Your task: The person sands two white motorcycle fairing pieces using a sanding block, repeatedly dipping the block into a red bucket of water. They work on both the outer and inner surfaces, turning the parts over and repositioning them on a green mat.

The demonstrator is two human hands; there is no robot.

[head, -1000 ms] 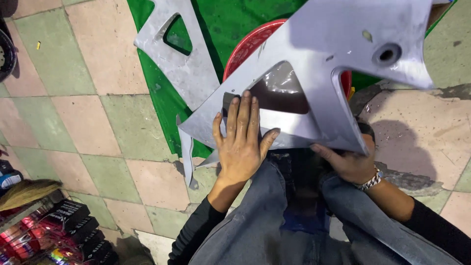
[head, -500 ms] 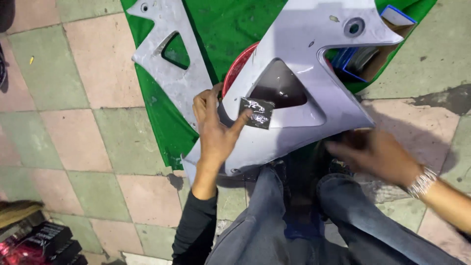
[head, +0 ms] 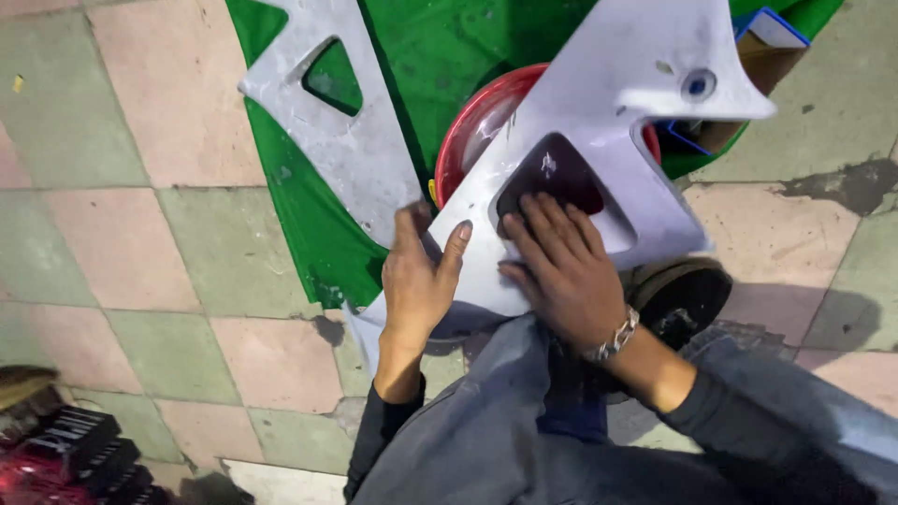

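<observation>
1. A tiled floor point(head: 122, 234) of pink and grey-green squares is seen, with a green cloth point(head: 430, 56) spread over its upper middle.
2. A grey panel point(head: 617, 103) is propped over the person's lap, its pointed end raised up and to the right above a red bowl point(head: 472, 126).
3. A second grey panel point(head: 351, 140) is laid flat on the cloth, just left of the first.
4. The panel's lower left edge is clasped by the left hand point(head: 416, 285), thumb on its face, fingers curled behind.
5. The right hand point(head: 561, 271) is pressed flat and open on the panel, fingertips at the lower rim of a dark window point(head: 552, 173); nothing is gripped by it.
6. A metal bracelet point(head: 613, 337) is worn on the right wrist.
</observation>
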